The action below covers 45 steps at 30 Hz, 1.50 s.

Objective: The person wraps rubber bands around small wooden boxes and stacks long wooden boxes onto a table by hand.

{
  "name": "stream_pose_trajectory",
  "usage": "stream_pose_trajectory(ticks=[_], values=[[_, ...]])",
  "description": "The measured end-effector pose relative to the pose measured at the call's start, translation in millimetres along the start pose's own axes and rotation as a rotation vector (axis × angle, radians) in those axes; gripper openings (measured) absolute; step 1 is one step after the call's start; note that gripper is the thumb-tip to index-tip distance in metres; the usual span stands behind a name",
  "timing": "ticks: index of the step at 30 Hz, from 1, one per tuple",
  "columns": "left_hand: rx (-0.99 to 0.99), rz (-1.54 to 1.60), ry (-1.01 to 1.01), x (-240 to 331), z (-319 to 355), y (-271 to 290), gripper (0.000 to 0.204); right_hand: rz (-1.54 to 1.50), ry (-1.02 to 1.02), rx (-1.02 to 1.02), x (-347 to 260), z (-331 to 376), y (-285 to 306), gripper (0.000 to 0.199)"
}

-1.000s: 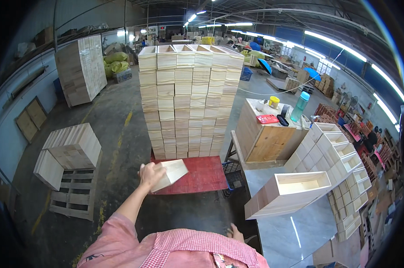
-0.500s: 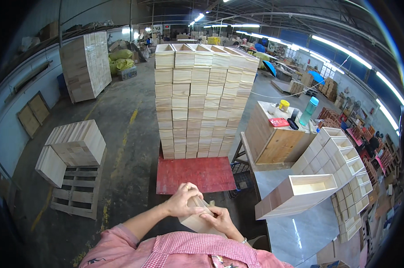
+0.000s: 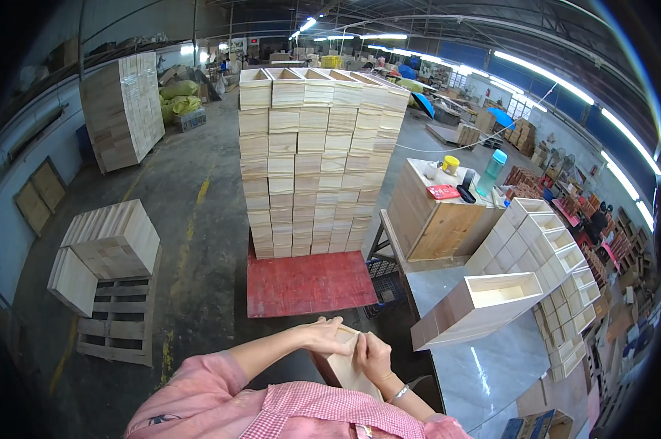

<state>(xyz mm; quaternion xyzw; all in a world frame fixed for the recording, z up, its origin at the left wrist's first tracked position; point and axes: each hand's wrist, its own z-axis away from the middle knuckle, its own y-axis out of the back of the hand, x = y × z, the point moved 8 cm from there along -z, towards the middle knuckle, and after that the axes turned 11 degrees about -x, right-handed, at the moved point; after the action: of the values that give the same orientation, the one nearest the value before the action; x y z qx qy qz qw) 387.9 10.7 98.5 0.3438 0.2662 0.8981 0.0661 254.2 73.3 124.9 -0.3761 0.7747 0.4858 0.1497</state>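
Close to my body is a small pale wooden box (image 3: pixel 347 372), tilted, with its open rim at the far end. My left hand (image 3: pixel 326 337) is wrapped over the rim's left side, fingers bent around the wood. At the right edge of the rim, my right hand (image 3: pixel 374 356) is closed in a fist, its knuckles up. Whatever its fingers enclose is hidden from view. Beyond both hands stands a tall stack of similar wooden boxes (image 3: pixel 316 161), resting on a red board (image 3: pixel 308 285).
On the right, a grey-topped table (image 3: pixel 484 373) carries a single box (image 3: pixel 477 311) and a stepped pile of boxes (image 3: pixel 524 241). A wooden cabinet (image 3: pixel 436 227) behind holds a turquoise bottle (image 3: pixel 491 173) and a yellow tub (image 3: pixel 450 164). A pallet (image 3: pixel 116 336) with wooden pieces lies left.
My right hand has moved right and curled into a fist at the box's edge. My left hand has shifted right and nearer, its fingers now flatter. The view has swung slightly right.
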Motion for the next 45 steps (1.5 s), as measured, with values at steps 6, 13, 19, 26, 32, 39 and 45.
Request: stream_pose_trajectory(ticks=[6,13,19,26,32,39,45], values=[[0.106,-0.189,-0.312,55.3,11.9,-10.8,0.117,0.053,-0.547,-0.016,103.6,26.9,36.9,0.036],[0.067,-0.248,-0.523,78.7,67.1,34.5,0.105,0.241,-1.046,-0.026,229.2,211.9,101.2,0.033],[0.415,0.264,-0.415,-51.4,59.3,79.9,0.09,0.112,-1.15,-0.132,192.2,259.4,111.1,0.029],[0.654,0.703,-0.468,-114.5,82.7,125.4,0.065,0.396,-1.453,0.177,173.4,404.8,286.8,0.023],[0.922,0.909,-0.767,-81.5,116.6,160.6,0.062,1.025,-1.135,0.726,108.4,455.5,552.6,0.027],[0.966,0.673,-1.018,112.7,14.5,149.9,0.061,1.008,-1.789,0.433,205.4,666.2,679.9,0.042],[0.928,0.489,-1.012,294.0,-80.1,102.9,0.095,0.979,-1.845,0.475,239.5,590.7,683.3,0.041]])
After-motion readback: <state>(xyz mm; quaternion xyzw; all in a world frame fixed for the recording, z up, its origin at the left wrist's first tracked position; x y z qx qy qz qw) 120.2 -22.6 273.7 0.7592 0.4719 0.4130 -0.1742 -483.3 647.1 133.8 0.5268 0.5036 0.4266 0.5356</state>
